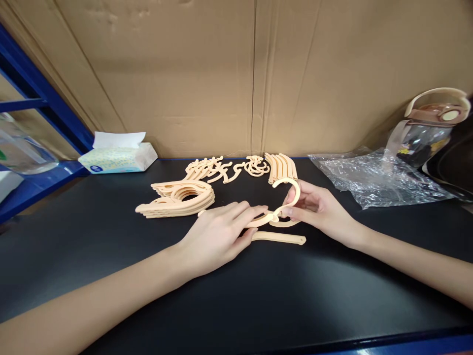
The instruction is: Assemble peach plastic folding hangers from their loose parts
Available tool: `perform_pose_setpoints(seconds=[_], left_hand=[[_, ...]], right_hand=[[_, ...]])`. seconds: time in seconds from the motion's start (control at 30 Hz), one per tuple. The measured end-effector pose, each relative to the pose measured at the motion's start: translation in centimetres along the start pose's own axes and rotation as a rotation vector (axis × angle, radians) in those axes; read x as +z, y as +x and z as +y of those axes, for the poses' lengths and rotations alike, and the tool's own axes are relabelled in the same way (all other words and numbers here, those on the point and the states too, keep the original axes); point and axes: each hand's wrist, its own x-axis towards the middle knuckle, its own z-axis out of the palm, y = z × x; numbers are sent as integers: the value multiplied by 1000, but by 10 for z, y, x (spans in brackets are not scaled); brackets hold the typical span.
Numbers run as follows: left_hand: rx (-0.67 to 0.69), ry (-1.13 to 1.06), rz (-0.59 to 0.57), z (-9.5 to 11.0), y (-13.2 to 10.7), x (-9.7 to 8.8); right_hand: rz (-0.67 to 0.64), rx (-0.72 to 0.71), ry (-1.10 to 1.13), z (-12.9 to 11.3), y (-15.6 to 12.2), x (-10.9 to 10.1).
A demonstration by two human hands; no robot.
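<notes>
My left hand (218,234) is closed on a beige plastic hanger arm (258,221), fingers on top and thumb below. In my right hand (320,209), thumb and fingers pinch a beige hanger hook (296,193) near its lower end. The hook's base meets the arm's end between my hands; whether they are joined I cannot tell. A curved beige piece (284,224) shows just below the hook, partly hidden. Closer to me lies another straight hanger arm (283,238), its left end hidden by my left hand. Left of my hands is a stack of folded hangers (181,207).
Along the back lie loose hanger arms (207,167), a small pile of hooks (256,166) and a row of stacked arms (281,167). A tissue pack (120,157) stands at left. Clear plastic wrap (373,177) and a water bottle (424,130) are at right, before a cardboard wall (199,74).
</notes>
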Motion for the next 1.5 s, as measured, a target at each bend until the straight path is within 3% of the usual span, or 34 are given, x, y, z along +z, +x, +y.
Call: perform_pose_setpoints(seconds=[0.2,0.37,0.5,0.63,0.87,1.17,1.5], left_hand=[[-85,-195,-61,1,-2,-1],[-324,-496,-124,1,-1,-1],[-511,-907,-231,-5,5,-7],[-586,-1240,-359,-14,7,-14],[-750,-1490,-367,-13,8,-18],[-886,-1570,-297,-7,9,-18],[-800,-1513,-385,-8,9,-21]], right_hand=[[-18,-244,-453,4,-7,-1],[-118,-644,-863,4,-11,0],[-220,-794,-1001,0,-12,4],[-263,-836,-1035,-1,-11,6],[-252,-883,-1081,1,-11,5],[-205,-906,-1065,4,-11,5],[-149,-870,-1101,2,-11,3]])
